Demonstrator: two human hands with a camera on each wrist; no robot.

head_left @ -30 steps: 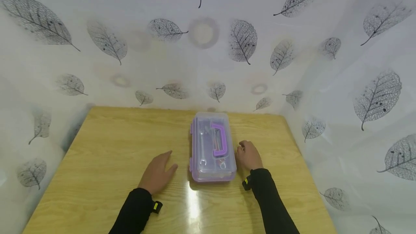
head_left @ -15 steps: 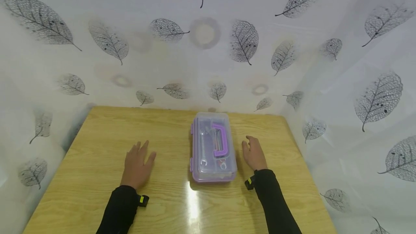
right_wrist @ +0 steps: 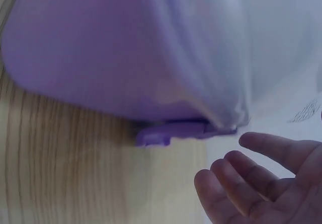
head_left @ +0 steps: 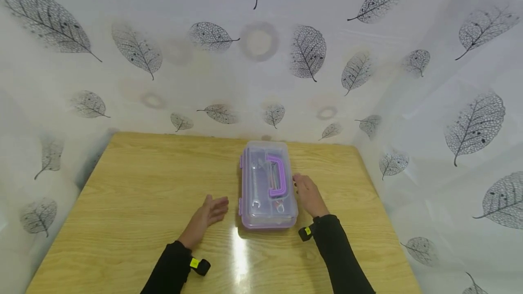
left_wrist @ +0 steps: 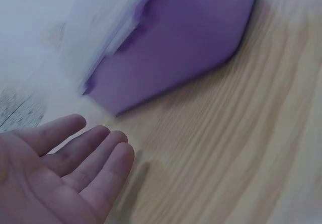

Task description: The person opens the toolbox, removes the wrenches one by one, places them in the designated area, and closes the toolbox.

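A plastic storage box (head_left: 261,217) with a lilac base and a see-through lid stands on the wooden table. Its purple handle (head_left: 282,178) lies folded flat on the lid, and small items show dimly inside. To the left, my left hand (head_left: 204,219) is apart from the box, fingers extended and palm turned towards it. My right hand (head_left: 311,196) is at the box's right side, its fingers loosely bent. In the right wrist view, the fingertips are close to a purple latch (right_wrist: 176,131); whether they touch the box, I cannot tell.
The wooden table (head_left: 163,162) runs up to a pale curtain (head_left: 171,67) printed with dark leaves, at the back and both sides. Light glares off the tabletop in front of the box. Black bands with small devices sit on both wrists.
My left hand first moved left, then came back towards the box and turned its palm inward. My right hand drew back slightly, then returned to the box's side. The box stayed put.
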